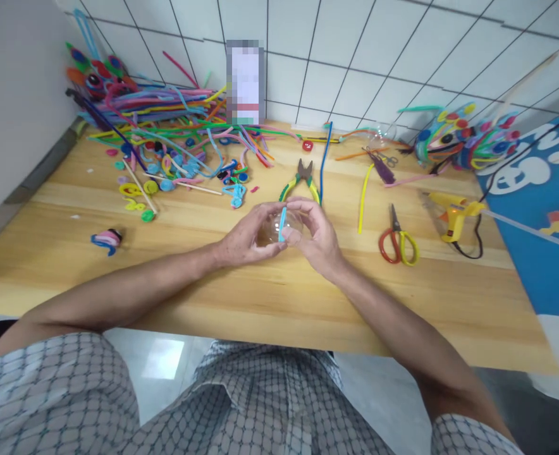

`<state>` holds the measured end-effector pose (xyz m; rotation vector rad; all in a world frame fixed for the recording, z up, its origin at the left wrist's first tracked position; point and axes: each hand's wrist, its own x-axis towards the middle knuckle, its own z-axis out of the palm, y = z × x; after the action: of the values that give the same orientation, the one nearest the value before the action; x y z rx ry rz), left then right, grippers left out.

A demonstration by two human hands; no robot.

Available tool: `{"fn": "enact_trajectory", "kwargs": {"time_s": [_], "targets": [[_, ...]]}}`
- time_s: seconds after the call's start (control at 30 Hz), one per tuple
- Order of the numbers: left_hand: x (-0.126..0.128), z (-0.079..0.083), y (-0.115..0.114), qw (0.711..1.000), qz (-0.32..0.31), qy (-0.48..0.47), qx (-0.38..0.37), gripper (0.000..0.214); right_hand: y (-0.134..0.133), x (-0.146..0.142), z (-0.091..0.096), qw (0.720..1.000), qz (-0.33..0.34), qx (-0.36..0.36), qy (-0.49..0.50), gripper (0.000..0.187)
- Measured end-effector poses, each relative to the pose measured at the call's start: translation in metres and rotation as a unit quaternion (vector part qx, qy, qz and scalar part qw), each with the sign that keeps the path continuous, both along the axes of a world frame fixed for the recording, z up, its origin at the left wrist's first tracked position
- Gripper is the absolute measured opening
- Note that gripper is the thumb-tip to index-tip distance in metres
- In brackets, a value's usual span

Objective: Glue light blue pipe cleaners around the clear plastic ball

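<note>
Between my two hands is a clear plastic ball (pixel 272 229) with a light blue pipe cleaner strip (pixel 282 222) running up its middle. My left hand (pixel 246 235) curves round the ball's left side. On the other side, my right hand (pixel 316 235) grips the ball, its thumb pressed on the lower end of the blue strip. Just beyond the hands lie pliers (pixel 303 180) with green and yellow handles, their lower part hidden by the fingers. A dark blue pipe cleaner (pixel 326 161) lies beside the pliers.
Scissors (pixel 398 243), a yellow pipe cleaner (pixel 365 199) and a yellow glue gun (pixel 454 215) lie to the right. Colourful pipe cleaners (pixel 165 104) pile up at the back left. A phone-like screen (pixel 245 82) leans on the tiled wall. Decorated balls (pixel 445 139) stand at the back right.
</note>
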<state>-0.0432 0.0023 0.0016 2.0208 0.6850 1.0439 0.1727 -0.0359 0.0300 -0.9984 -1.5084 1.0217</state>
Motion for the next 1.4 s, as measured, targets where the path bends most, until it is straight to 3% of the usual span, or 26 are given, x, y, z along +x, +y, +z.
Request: {"fn": "enact_trajectory", "kwargs": {"time_s": [0.1, 0.23, 0.37, 0.47, 0.6, 0.73, 0.87, 1.0, 1.1, 1.17, 1.3, 1.4], "targets": [[0.002, 0.002, 0.006, 0.986, 0.027, -0.083, -0.142, 0.071, 0.004, 0.003, -0.002, 0.998, -0.056, 0.026, 0.018, 0.050], [0.001, 0.011, 0.022, 0.912, 0.021, -0.234, -0.337, 0.058, 0.012, 0.015, -0.009, 0.988, -0.139, 0.072, -0.001, 0.044], [-0.006, 0.023, 0.032, 0.858, 0.005, -0.268, -0.438, 0.052, 0.015, 0.022, -0.017, 0.984, -0.116, 0.124, -0.061, 0.032], [-0.010, 0.025, 0.033, 0.837, -0.026, -0.254, -0.484, 0.054, 0.013, 0.019, -0.019, 0.977, -0.071, 0.169, -0.113, 0.026], [-0.010, 0.020, 0.034, 0.832, -0.052, -0.253, -0.491, 0.053, 0.008, 0.011, -0.021, 0.979, -0.017, 0.152, -0.135, 0.025], [-0.004, 0.017, 0.033, 0.845, -0.066, -0.253, -0.466, 0.056, 0.007, 0.003, -0.026, 0.999, 0.019, -0.039, -0.029, 0.040], [0.001, 0.020, 0.030, 0.851, -0.085, -0.253, -0.453, 0.057, 0.011, 0.000, -0.023, 0.967, 0.053, -0.217, 0.125, 0.058], [0.002, 0.022, 0.026, 0.854, -0.098, -0.251, -0.445, 0.063, 0.014, 0.006, -0.006, 0.929, 0.064, -0.296, 0.210, 0.049], [0.000, 0.024, 0.025, 0.855, -0.085, -0.259, -0.442, 0.063, 0.013, 0.011, 0.002, 0.921, 0.065, -0.315, 0.218, 0.047], [-0.001, 0.025, 0.025, 0.855, -0.074, -0.271, -0.435, 0.061, 0.012, 0.011, 0.000, 0.937, 0.041, -0.296, 0.179, 0.053], [0.001, 0.026, 0.024, 0.854, -0.072, -0.283, -0.430, 0.056, 0.010, 0.001, -0.016, 0.986, -0.053, -0.157, 0.036, 0.085], [0.003, 0.024, 0.021, 0.852, -0.092, -0.260, -0.445, 0.054, 0.010, -0.005, -0.026, 0.994, -0.049, -0.098, -0.013, 0.098]]}}
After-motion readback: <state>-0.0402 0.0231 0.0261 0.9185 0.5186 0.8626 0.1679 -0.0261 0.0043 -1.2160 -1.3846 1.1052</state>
